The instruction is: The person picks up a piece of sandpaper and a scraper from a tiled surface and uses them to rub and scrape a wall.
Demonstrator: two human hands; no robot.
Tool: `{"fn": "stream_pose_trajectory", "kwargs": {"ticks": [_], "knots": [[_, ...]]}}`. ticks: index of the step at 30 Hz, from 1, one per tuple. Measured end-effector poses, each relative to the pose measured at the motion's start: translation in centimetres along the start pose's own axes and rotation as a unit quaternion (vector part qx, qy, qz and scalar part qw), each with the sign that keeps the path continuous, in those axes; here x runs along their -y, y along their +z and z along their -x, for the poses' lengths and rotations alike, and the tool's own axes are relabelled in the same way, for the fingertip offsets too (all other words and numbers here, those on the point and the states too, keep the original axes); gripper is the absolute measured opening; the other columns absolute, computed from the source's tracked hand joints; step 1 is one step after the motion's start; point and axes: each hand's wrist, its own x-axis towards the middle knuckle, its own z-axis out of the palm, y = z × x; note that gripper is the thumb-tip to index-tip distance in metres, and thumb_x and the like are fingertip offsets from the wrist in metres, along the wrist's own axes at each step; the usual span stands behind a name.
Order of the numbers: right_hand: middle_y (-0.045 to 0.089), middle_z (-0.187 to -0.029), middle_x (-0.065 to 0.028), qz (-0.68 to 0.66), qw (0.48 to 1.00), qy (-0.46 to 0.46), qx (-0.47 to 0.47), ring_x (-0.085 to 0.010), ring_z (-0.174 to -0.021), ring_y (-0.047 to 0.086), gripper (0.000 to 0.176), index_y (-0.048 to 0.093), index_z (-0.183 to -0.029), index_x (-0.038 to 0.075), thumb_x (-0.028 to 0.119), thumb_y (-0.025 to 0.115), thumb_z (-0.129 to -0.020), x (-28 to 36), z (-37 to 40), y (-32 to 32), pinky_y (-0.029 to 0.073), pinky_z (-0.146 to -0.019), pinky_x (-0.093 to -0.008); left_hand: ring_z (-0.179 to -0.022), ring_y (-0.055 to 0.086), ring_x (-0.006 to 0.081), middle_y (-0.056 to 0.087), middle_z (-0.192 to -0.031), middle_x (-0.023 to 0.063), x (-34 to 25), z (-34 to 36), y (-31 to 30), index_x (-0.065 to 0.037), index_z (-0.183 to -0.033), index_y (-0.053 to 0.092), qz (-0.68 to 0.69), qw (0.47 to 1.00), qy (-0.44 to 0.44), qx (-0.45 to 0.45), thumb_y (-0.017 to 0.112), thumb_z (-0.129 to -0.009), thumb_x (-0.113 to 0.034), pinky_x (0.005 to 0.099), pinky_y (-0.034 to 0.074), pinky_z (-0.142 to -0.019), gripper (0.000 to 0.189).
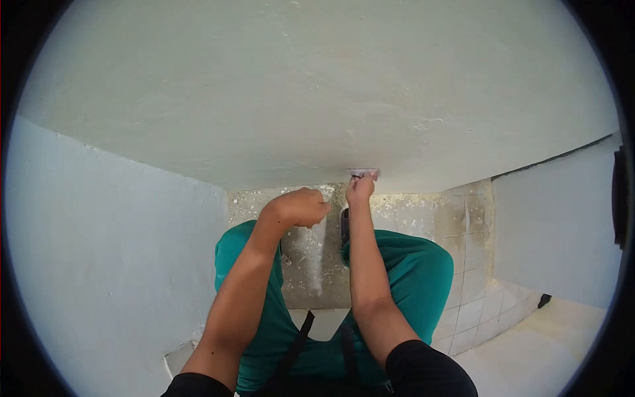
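My right hand (360, 188) is closed on a small flat pale piece (362, 173) with a straight edge, too small to name. It lies against the wall (317, 99) low down, near where the wall meets the floor. To the left of it, my left hand (302, 207) hangs curled into a fist over the floor, apart from the wall. Whether anything is inside that fist is hidden. The wall is pale grey-green with a few rough, chipped marks.
Light flakes lie scattered on the floor (305, 258) between my knees in green trousers (420, 261). Side walls (126, 245) stand close at left and right (555, 218). Pale floor tiles (471, 251) run along the right, and a dark object (544, 301) sits at a wall's corner.
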Motion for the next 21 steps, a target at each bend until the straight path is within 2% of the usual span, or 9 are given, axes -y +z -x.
{"fn": "stream_pose_trajectory", "kwargs": {"ticks": [4,7,10,13,15,17,20,21], "knots": [[0.052,-0.105,0.0005,0.039,0.999,-0.022,-0.010,-0.0103,-0.083,0.051,0.053,0.025,-0.155,0.035,0.018,0.040,-0.107,-0.7,0.5,-0.5,0.044,-0.067,-0.0258,-0.083,0.070,0.0312,0.073,-0.087,0.0193,0.0,0.2,0.3,0.005,-0.088,0.071,0.001,1.000,0.008,0.014,0.047,-0.090,-0.025,0.0429,0.054,-0.081,0.038],[0.054,-0.110,0.0009,0.020,0.999,-0.004,-0.036,-0.0104,-0.089,0.052,0.053,0.024,-0.155,0.036,0.019,0.040,-0.108,-0.2,-0.2,0.2,0.046,-0.076,-0.0270,-0.082,0.070,0.0310,0.073,-0.087,0.0195,1.8,-0.8,0.5,0.004,-0.087,0.072,-0.052,0.997,0.059,0.014,0.048,-0.090,-0.025,0.0421,0.053,-0.081,0.038],[0.055,-0.117,-0.0009,0.034,0.999,-0.027,-0.005,-0.0122,-0.095,0.053,0.053,0.022,-0.157,0.030,0.021,0.039,-0.108,-0.5,2.8,2.2,0.047,-0.083,-0.0295,-0.081,0.069,0.0315,0.073,-0.087,0.0198,1.3,0.8,-0.5,0.003,-0.086,0.072,0.006,1.000,-0.022,-0.017,0.048,-0.091,-0.025,0.0423,0.052,-0.080,0.037],[0.043,-0.152,-0.0148,0.099,0.983,-0.140,0.071,-0.0236,-0.133,0.046,0.059,0.015,-0.160,0.005,0.027,0.037,-0.109,-3.3,6.0,3.7,0.036,-0.110,-0.0335,-0.079,0.068,0.0321,0.072,-0.084,0.0194,2.1,1.7,-1.6,0.002,-0.083,0.072,0.000,0.999,-0.025,-0.035,0.048,-0.090,-0.027,0.0426,0.052,-0.079,0.038],[0.052,-0.137,-0.0129,0.185,0.961,-0.194,0.064,-0.0191,-0.115,0.051,0.057,0.022,-0.158,0.003,0.027,0.039,-0.109,-4.5,9.6,5.9,0.040,-0.101,-0.0327,-0.079,0.069,0.0326,0.072,-0.083,0.0192,3.1,1.6,-1.8,0.003,-0.082,0.072,0.006,0.998,-0.036,-0.053,0.048,-0.089,-0.028,0.0430,0.052,-0.079,0.039],[0.051,-0.138,-0.0169,0.289,0.915,-0.262,0.102,-0.0208,-0.120,0.049,0.056,0.029,-0.154,-0.005,0.029,0.037,-0.110,-4.4,14.5,8.0,0.036,-0.106,-0.0327,-0.080,0.069,0.0327,0.072,-0.082,0.0192,3.7,2.0,-1.9,0.003,-0.082,0.072,-0.010,0.993,-0.071,-0.093,0.049,-0.089,-0.029,0.0432,0.052,-0.079,0.040],[0.040,-0.154,-0.0269,0.345,0.874,-0.256,0.227,-0.0331,-0.144,0.037,0.055,0.031,-0.151,-0.010,0.029,0.032,-0.110,-4.0,20.6,10.1,0.025,-0.118,-0.0377,-0.083,0.070,0.0329,0.073,-0.085,0.0203,4.0,3.5,-2.5,0.004,-0.084,0.073,-0.029,0.974,-0.151,-0.165,0.049,-0.088,-0.032,0.0435,0.052,-0.080,0.043],[0.043,-0.149,-0.0259,0.352,0.870,-0.227,0.258,-0.0276,-0.138,0.040,0.057,0.031,-0.151,-0.009,0.030,0.034,-0.110,-3.3,22.3,10.6,0.028,-0.115,-0.0356,-0.085,0.071,0.0332,0.073,-0.088,0.0213,4.0,4.6,-3.2,0.004,-0.086,0.073,-0.014,0.969,-0.173,-0.177,0.050,-0.088,-0.033,0.0436,0.053,-0.081,0.043]]}}
